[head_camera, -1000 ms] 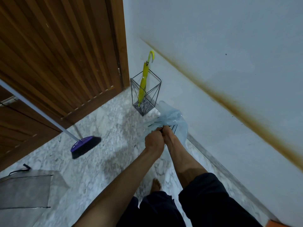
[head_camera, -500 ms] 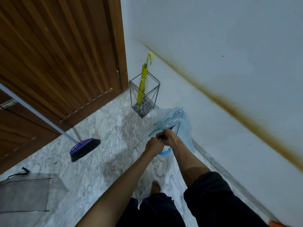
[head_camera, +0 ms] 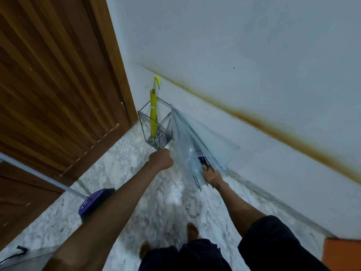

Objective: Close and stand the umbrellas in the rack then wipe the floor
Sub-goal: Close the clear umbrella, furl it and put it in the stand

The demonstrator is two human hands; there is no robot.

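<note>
While the right hand (head_camera: 210, 176) grasps the shaft of the half-folded clear blue umbrella (head_camera: 187, 137), its tip near the wire rack (head_camera: 143, 122) holding a yellow umbrella (head_camera: 153, 118), the left hand (head_camera: 161, 159) is clenched beside the canopy; whether it holds anything is unclear. Gathering the ribs fully before lowering it tip-first seems wise. No writing is readable.

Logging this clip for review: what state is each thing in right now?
wire rack: upright, beside the wall.
yellow umbrella: closed, standing in the wire rack.
clear blue umbrella: half folded, gripped by the right hand.
left hand: curled; grip unclear.
purple broom: head on floor, handle tilted.
wooden door: shut.
</note>
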